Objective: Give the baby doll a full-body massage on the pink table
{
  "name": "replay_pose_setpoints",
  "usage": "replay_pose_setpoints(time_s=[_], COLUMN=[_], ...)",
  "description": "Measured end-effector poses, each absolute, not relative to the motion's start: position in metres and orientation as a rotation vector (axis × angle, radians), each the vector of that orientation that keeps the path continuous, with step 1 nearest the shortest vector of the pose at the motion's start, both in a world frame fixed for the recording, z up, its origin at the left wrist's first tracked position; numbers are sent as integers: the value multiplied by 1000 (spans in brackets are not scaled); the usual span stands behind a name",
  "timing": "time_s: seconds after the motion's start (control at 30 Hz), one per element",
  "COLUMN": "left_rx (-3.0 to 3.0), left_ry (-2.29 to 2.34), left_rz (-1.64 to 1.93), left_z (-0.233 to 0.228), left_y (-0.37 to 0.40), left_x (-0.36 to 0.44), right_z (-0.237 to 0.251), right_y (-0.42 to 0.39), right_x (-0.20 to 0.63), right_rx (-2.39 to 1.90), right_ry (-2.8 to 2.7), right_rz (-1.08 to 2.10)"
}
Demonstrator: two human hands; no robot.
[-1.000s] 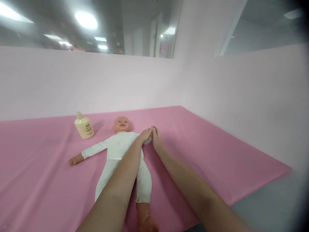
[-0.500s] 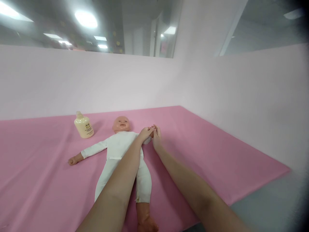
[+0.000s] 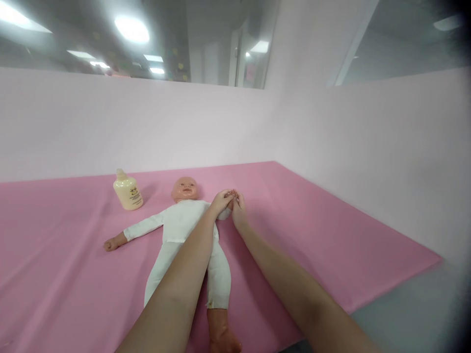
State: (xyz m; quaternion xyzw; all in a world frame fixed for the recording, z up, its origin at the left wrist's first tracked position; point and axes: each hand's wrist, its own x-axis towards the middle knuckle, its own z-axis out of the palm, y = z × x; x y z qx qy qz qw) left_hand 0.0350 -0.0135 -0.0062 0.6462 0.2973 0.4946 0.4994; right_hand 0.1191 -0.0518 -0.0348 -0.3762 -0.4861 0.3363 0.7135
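Pale walls meet in a corner behind the doll [image 3: 184, 220], glass panels [image 3: 221, 44] above them; pink sheet [image 3: 73, 274] under it, grey floor [image 3: 408, 304] past the sheet's edge, right of the doll.

Left to right: cream bottle [image 3: 128, 194] stands left of the doll's head, apart from it, dark print on its front. Below that, the doll's free arm [image 3: 143, 228] lies stretched out on the sheet. Doll itself is face up, head away from you, white cloth body, bare foot toward you. Your left forearm crosses its body and hides part of the legs.

Your left hand [image 3: 221, 200] is part-curled on the doll's other hand, thumb on the near side. Your right hand [image 3: 239, 208] cups that same hand from the right, fingers bent; exact grip too small to tell.

Change over the last second: your left fingers sit slightly higher and look looser. Doll and bottle unmoved, so your work stays local to that one doll hand.
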Motion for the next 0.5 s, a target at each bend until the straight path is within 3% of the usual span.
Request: replay_pose_setpoints(time_s=[0.5], left_rx=[1600], left_ry=[753], left_rz=[1185], left_z=[-9], left_y=[-11], left_x=[35], right_z=[-30], right_y=[-58], right_x=[120], right_rx=[-983], right_ry=[-1099], right_rz=[684])
